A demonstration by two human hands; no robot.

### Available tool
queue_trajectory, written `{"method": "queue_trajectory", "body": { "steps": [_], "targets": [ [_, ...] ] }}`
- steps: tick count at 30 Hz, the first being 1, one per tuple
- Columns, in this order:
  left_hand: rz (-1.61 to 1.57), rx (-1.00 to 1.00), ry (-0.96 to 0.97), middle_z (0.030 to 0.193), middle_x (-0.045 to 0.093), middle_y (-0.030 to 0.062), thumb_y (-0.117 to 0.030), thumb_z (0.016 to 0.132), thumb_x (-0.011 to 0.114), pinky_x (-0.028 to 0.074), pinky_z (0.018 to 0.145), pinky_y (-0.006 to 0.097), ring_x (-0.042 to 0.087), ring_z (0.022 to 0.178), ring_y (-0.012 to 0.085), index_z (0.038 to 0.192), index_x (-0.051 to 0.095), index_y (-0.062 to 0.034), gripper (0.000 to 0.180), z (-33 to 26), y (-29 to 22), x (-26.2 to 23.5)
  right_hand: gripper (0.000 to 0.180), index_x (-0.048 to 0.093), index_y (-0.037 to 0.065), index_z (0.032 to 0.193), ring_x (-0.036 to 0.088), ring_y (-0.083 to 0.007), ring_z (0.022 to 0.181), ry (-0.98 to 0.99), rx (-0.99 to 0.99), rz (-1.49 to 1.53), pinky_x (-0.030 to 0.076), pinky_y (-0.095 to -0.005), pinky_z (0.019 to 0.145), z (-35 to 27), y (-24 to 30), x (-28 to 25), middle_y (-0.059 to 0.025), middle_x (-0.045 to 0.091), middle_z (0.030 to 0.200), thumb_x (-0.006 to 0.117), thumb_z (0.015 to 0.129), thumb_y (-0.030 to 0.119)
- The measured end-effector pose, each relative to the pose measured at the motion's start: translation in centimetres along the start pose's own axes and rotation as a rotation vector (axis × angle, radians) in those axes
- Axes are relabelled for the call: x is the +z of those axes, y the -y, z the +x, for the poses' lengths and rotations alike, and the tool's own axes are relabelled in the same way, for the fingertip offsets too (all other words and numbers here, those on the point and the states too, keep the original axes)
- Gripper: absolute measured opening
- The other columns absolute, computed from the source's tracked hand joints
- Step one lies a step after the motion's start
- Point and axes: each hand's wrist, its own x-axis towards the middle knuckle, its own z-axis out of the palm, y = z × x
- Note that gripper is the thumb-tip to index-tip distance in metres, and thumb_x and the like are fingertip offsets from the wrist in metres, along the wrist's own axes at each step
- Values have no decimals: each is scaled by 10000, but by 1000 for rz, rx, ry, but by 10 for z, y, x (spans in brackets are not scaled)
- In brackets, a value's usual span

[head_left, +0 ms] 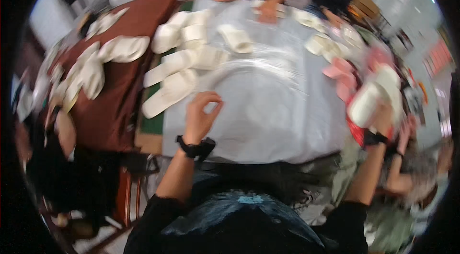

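My left hand [201, 115] hovers over the near left part of the table covered in grey plastic sheeting [249, 124]. Its thumb and forefinger curl together into a ring, and nothing shows between them. Beyond it lie several cream-white slippers [179, 86] along the table's left side. Another white slipper [235, 38] rests apart from these, further back. At the right edge my right hand [382, 117] grips a white slipper [366, 103], both smeared by motion; the fingertips are partly hidden. Behind it are more white footwear [389, 84] and a red bag [355, 132].
Pink slippers [341, 77] lie at the table's right side, near more cream slippers [326, 45]. A brown-covered table [124, 72] with white slippers stands left. Across the table a person's hand [269, 10] presses on a slipper. Other people work at both sides.
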Motion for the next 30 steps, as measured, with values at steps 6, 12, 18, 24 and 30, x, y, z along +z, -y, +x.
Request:
{"method": "queue_trajectory", "body": {
  "steps": [6,12,18,24,30],
  "targets": [
    [139,-79,16,890,668,121,-20,752,713,490,790,332,633,869,248,828,657,-3,96,-19,0,-57,412,576,-20,1205,554,-392,1045,350,20,254,418,-425,935,19,-82,48,-264,578,1155,520,902,253],
    [359,-40,-167,787,657,110,-27,761,665,490,664,298,624,716,181,803,646,22,67,26,17,-158,475,564,-31,1211,566,-385,1063,422,135,135,433,-410,911,39,-108,67,-264,572,1176,553,890,319],
    [809,-191,-302,932,677,175,-217,780,653,499,814,417,647,903,332,972,675,-60,249,121,84,-260,469,547,-6,1256,590,-356,1056,177,146,24,434,-398,923,-2,5,-13,-223,617,1148,545,921,322],
    [1109,-554,136,1307,545,157,-529,585,802,413,1005,398,519,1205,305,1353,476,-141,921,181,169,-290,360,573,-61,1189,616,-319,998,133,14,473,464,-362,878,-55,110,-57,-227,635,1115,591,902,155],
    [1147,-297,168,1083,659,157,-351,531,824,481,914,387,611,1059,307,1209,613,-129,744,176,182,-255,282,619,-44,1110,624,-298,961,184,-71,626,470,-375,875,-93,168,-61,-186,654,1042,616,860,88]
  ]
}}
